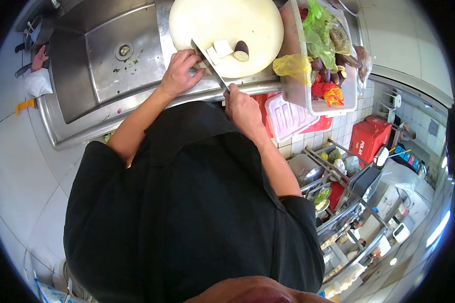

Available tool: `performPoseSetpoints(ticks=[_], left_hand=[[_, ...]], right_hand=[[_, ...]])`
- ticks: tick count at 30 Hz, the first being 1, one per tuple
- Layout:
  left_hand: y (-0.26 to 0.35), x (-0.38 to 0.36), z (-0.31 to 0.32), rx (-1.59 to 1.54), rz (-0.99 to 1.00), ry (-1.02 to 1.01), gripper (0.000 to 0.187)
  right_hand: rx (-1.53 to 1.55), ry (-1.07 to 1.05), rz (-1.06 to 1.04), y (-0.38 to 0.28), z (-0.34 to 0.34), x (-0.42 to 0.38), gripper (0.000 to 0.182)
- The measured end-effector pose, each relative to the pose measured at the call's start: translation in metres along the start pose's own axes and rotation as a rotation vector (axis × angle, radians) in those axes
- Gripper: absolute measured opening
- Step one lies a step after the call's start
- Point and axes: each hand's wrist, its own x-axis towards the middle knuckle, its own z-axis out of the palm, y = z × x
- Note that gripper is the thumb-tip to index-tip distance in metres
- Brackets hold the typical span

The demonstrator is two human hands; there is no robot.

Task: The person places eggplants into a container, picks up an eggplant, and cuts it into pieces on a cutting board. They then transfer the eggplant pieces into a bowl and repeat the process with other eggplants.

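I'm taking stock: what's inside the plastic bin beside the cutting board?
Dark purple eggplants, a green bag, a yellow bag over the rim and a red-orange bundle. Whatever lies beneath is covered.

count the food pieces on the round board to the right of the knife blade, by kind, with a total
white pieces: 2
cut eggplant piece: 1
total: 3
anything under the left hand is hidden, so not counted
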Motion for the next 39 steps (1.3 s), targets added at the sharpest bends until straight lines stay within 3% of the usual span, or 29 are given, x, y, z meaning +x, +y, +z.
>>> performPoseSetpoints(ticks=[4, 5, 9, 12, 24, 30, 34, 36, 37, 39], left_hand=[[0.011, 0.012, 0.003, 0.071, -0.005, 0.015, 0.04], [0.012, 0.017, 0.007, 0.074, -0.012, -0.021, 0.048], [0.015, 0.041, 0.022, 0.106, 0.03, -0.045, 0.047], [0.012, 0.05, 0.028, 0.123, 0.005, -0.126, 0.043], [0.016, 0.056, 0.033, 0.162, 0.028, -0.07, 0.038], [0.004, 0.053, 0.034, 0.117, 0.039, -0.087, 0.034], [0.005, 0.055, 0.031, 0.152, 0.041, -0.104, 0.046], [0.013, 0.062, 0.031, 0.234, 0.094, -0.07, 0.054], [0.012, 0.068, 0.031, 0.302, 0.145, -0.169, 0.062], [0.007, 0.079, 0.037, 0.266, 0.155, -0.297, 0.059]], right_hand=[[0.083, 0.067, 0.035, 0.006, -0.017, -0.006, 0.023], [0.109, 0.1, 0.047, 0.009, -0.02, -0.009, 0.023], [-0.03, 0.181, 0.091, 0.017, -0.037, -0.01, 0.023], [-0.074, 0.167, 0.097, 0.022, -0.033, -0.006, 0.022], [-0.131, 0.108, 0.087, 0.027, -0.039, -0.007, 0.02], [-0.044, 0.042, 0.08, 0.049, -0.017, 0.021, 0.027], [0.119, 0.028, 0.14, 0.05, -0.04, 0.013, 0.035], [0.34, 0.099, 0.221, 0.058, -0.041, 0.004, 0.036], [0.385, 0.108, 0.28, 0.067, -0.039, 0.001, 0.035], [0.479, 0.133, 0.317, 0.071, -0.043, -0.007, 0.032]])
